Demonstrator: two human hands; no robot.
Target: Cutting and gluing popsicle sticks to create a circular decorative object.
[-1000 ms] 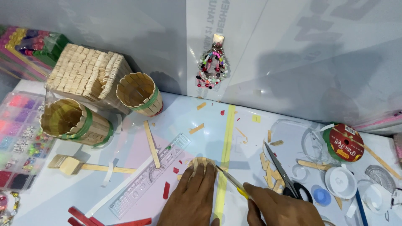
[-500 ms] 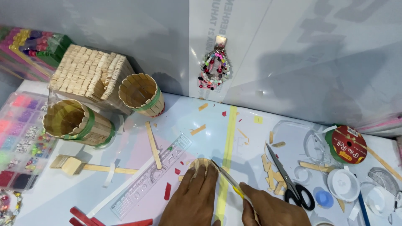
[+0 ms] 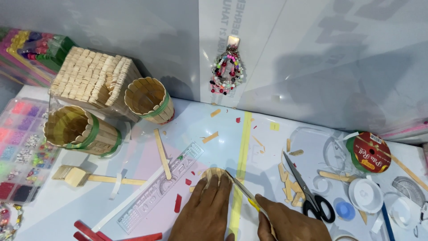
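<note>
At the near edge of the table, the left hand lies flat, palm down, fingers together and pointing away from the person, pressing on a small wooden piece made of craft sticks whose rounded top edge shows just past the fingertips. The piece is almost wholly covered, so its shape beneath the hand cannot be told.

Just to the right, the right hand is closed around the yellow handle of a craft knife. The knife's long axis runs on a slant from that hand, at the lower right, up and leftward, and its thin blade tip meets the right edge of the wooden piece, right beside the left hand's outer finger. So the piece lies up and to the left of the right hand, under the left one; the left hand is the nearer.

A yellow strip of tape runs away from the person under the blade. Right of the knife lie scissors with black handles, among cut stick scraps. Left of the hands a clear ruler lies slantwise. Farther off stand two round stick-built cups and a stick house.
</note>
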